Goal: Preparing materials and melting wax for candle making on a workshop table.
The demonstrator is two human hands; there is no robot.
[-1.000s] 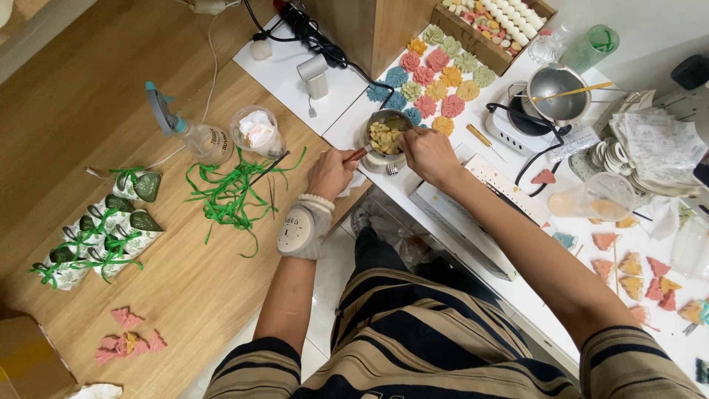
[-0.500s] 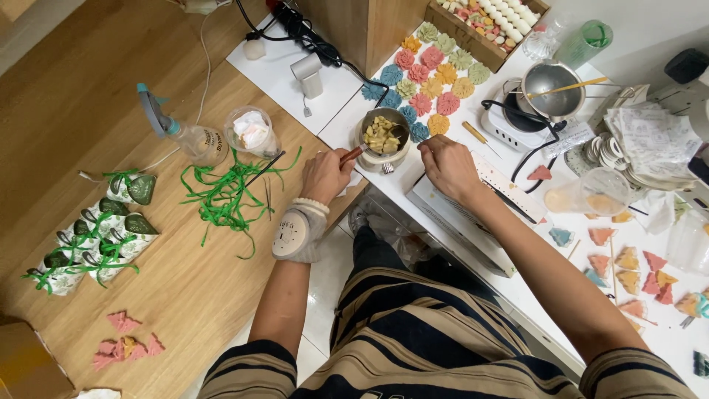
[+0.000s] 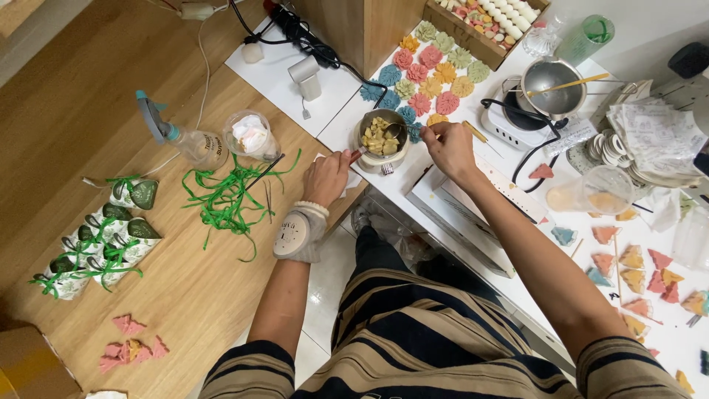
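Note:
A small metal pot with yellowish chunks in it stands at the edge of the white table. My left hand, with a pale wrist wrap below it, grips the pot's reddish handle. To the right of the pot, my right hand pinches the handle of a metal spoon. The spoon's bowl rests in the chunks.
Coloured flower-shaped pieces lie behind the pot. A steel pot with a wooden stick sits on a small hob. Coloured triangles lie at the right. On the wooden surface are green ribbons, a spray bottle and ribbon-tied cones.
My right hand left the pot's rim, dropped to the table beside it, and now holds a spoon in the pot. My left hand stays on the handle.

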